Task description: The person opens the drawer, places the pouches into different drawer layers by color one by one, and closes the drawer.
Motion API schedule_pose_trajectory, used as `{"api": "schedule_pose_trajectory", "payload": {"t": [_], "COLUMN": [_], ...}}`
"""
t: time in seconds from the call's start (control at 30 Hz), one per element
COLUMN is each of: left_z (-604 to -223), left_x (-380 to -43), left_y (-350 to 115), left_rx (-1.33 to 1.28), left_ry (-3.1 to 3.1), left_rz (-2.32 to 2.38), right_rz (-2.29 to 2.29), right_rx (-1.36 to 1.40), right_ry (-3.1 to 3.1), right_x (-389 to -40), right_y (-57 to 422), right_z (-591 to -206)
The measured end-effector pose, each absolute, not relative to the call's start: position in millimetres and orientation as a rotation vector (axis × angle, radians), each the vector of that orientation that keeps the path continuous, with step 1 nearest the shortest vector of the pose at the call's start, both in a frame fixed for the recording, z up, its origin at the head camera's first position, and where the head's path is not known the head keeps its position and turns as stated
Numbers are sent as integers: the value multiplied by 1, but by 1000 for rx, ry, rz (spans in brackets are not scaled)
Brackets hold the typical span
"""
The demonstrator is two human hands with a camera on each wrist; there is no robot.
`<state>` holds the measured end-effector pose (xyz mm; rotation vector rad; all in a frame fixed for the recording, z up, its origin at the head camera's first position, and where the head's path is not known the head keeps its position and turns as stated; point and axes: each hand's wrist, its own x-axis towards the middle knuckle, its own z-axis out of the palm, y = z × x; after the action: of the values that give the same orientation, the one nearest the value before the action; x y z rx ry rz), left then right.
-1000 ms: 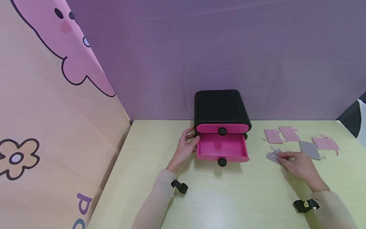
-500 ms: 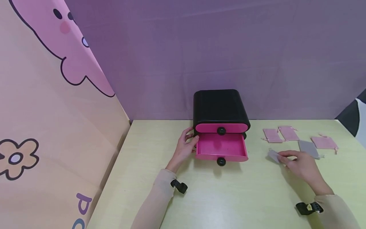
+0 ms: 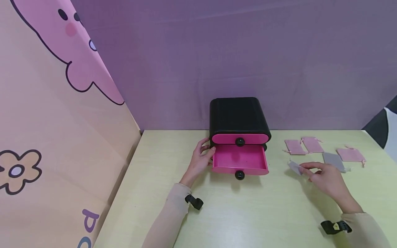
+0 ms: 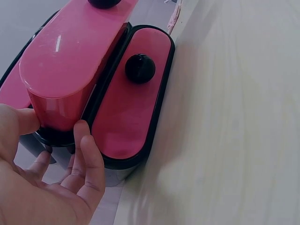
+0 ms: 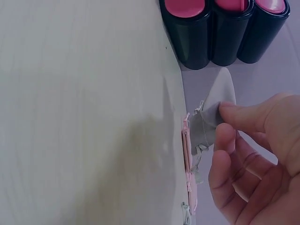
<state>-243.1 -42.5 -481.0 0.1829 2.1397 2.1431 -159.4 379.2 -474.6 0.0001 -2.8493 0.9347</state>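
1. Grey pouch [image 3: 294,167] looks lifted just off the desk [image 3: 235,220], right of the drawer [image 3: 241,158] and apart from it. Limp cloth, so my worry is it folding over, or its loose cord [image 3: 290,161] snagging.
2. Right grip [image 3: 328,181]: thumb and finger nearly together, pinching only a bit of fabric. Could slip, I'd guess, given how thin it is.
3. Drawer: shallow pink tray, plastic-looking, pulled out, round black knob [image 3: 240,175]. Bumping that might shove it back.
4. Left grip [image 3: 197,162]: fingers and thumb curled around the cabinet's [image 3: 239,115] side, by the drawer. Too loose and everything could shift.
5. Cabinet: smooth black tiers, rounded ends.
6. Further right, flat soft pink pouches [image 3: 312,144] plus another grey one [image 3: 333,162]. Desk's pale, faintly grained.
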Motion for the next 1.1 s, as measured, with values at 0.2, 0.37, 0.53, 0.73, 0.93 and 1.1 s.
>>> {"api": "schedule_pose_trajectory", "payload": {"t": [0.2, 0.37, 0.53, 0.73, 0.93, 1.1], "left_z": [-481, -481, -481, -481, -481, -480], "left_x": [-242, -243, -243, -242, -242, -242], "left_y": [-43, -43, -42, -42, -42, -41], "left_rx": [192, 196, 193, 183, 189, 186], "left_ry": [2143, 2148, 2158, 2158, 2165, 2168], "left_rz": [2138, 2135, 2128, 2126, 2123, 2123], "right_rz": [941, 951, 939, 948, 966, 974], "right_rx": [9, 18, 10, 15, 7, 19], "right_ry": [-2833, -2820, -2816, -2798, -2783, -2764], "right_x": [-156, -154, -153, -152, -150, -148], "right_y": [376, 373, 371, 368, 364, 362], "right_z": [-470, -465, -462, -457, -453, -451]}}
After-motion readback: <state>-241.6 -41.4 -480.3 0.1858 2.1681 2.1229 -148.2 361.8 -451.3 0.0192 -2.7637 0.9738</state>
